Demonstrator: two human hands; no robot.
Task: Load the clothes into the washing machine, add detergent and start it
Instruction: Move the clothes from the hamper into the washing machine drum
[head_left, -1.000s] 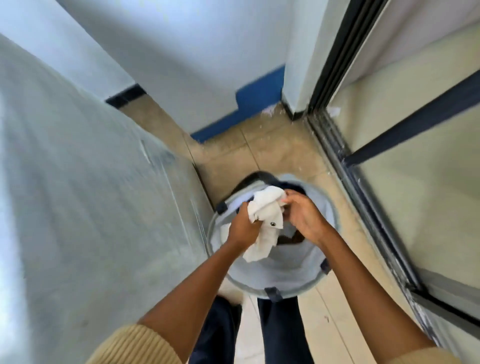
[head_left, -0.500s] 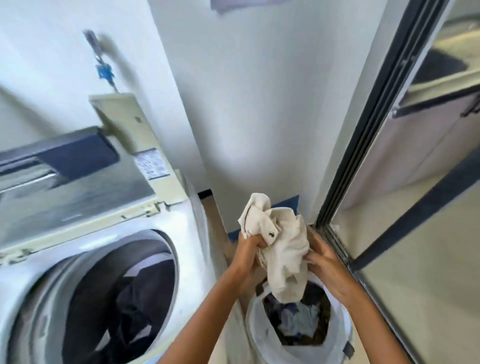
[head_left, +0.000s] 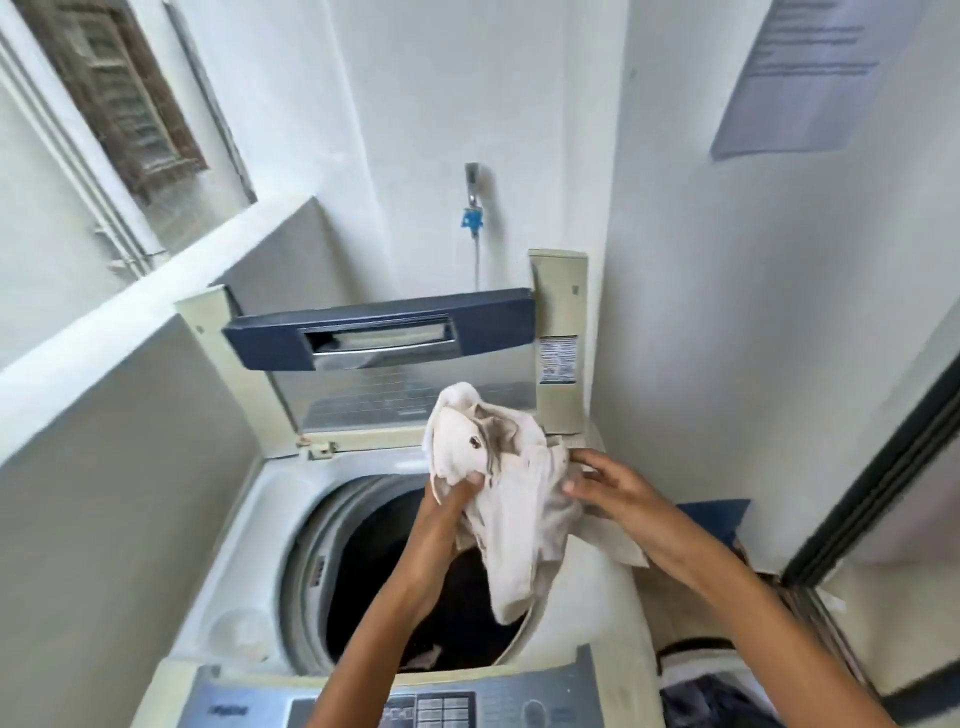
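A cream-white garment (head_left: 511, 499) with a dark button hangs over the open drum (head_left: 363, 561) of a top-loading washing machine (head_left: 249, 587). My left hand (head_left: 447, 499) grips its left side from below. My right hand (head_left: 605, 486) holds its right side with fingers spread over the cloth. Dark clothes (head_left: 467, 613) lie inside the drum. The lid (head_left: 384, 332) stands folded up at the back. The control panel (head_left: 431, 706) runs along the near edge, partly hidden by my left forearm.
A laundry basket (head_left: 717, 686) with dark clothes stands on the floor at the lower right. A grey low wall (head_left: 104, 467) closes in the left side. A tap with a blue fitting (head_left: 471, 208) is on the back wall. A sliding door frame (head_left: 872, 478) runs along the right.
Both hands lifted the white garment out of the basket and carried it left, over the washer drum. The view swung up from the floor to the machine.
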